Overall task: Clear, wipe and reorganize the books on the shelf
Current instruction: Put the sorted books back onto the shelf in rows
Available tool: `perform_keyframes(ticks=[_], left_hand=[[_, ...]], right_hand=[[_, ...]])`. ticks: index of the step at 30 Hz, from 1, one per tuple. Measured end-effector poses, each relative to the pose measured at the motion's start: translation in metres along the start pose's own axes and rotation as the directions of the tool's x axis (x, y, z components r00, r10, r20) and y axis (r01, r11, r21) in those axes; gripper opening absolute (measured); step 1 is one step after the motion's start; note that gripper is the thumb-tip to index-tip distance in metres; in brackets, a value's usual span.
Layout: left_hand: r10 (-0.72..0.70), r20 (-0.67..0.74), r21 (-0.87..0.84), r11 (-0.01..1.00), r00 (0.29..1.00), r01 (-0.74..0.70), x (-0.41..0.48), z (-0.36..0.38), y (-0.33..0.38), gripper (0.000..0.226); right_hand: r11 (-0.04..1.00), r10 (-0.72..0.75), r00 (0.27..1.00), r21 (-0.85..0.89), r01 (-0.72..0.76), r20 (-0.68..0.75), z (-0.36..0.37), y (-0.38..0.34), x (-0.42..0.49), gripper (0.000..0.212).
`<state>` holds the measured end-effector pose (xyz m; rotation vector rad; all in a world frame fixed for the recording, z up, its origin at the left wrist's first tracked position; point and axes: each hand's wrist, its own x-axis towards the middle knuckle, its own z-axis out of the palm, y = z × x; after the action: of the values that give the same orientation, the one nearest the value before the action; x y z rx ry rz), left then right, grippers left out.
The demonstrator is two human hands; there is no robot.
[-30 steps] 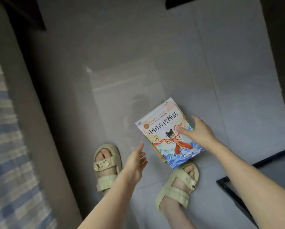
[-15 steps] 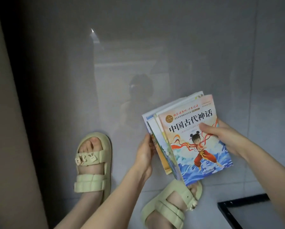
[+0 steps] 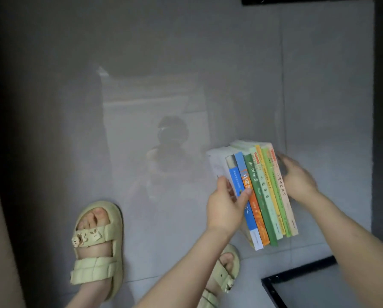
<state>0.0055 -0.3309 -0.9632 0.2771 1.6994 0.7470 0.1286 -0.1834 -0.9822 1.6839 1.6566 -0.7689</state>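
Multicoloured books [image 3: 267, 196] squeezed between left fingers [image 3: 245, 194], right fingers [image 3: 286, 163].

The books [image 3: 261, 196] show blue, orange, green, yellow and cream spines; the sandals [image 3: 95, 247] are pale green; the floor [image 3: 141, 63] is grey.

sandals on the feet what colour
Pale yellow-green sandals, best seen in the head view.

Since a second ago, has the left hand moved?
Yes. The left hand moved right, away from the left sandal to over the right sandal, and now grips the books.
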Motion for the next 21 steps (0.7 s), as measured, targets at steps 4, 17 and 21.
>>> perform_keyframes(ticks=[4, 17, 21], left_hand=[[-0.051, 0.065, -0.164, 0.985, 0.997, 0.061, 0.001, -0.002, -0.009, 0.052], [0.040, 0.254, -0.314, 0.948, 0.966, 0.043, 0.004, -0.022, -0.023, 0.036], [0.020, 0.257, -0.198, 0.980, 0.966, 0.032, 0.007, -0.018, -0.017, 0.036]], right_hand=[[0.737, -0.016, 0.952, 0.647, -0.196, 0.306, 0.002, -0.013, -0.050, 0.059], [0.929, -0.193, 0.981, 0.318, 0.188, -0.017, 0.037, 0.004, -0.071, 0.121], [0.946, -0.227, 0.972, 0.222, 0.235, -0.061, 0.037, 0.004, -0.073, 0.122]])
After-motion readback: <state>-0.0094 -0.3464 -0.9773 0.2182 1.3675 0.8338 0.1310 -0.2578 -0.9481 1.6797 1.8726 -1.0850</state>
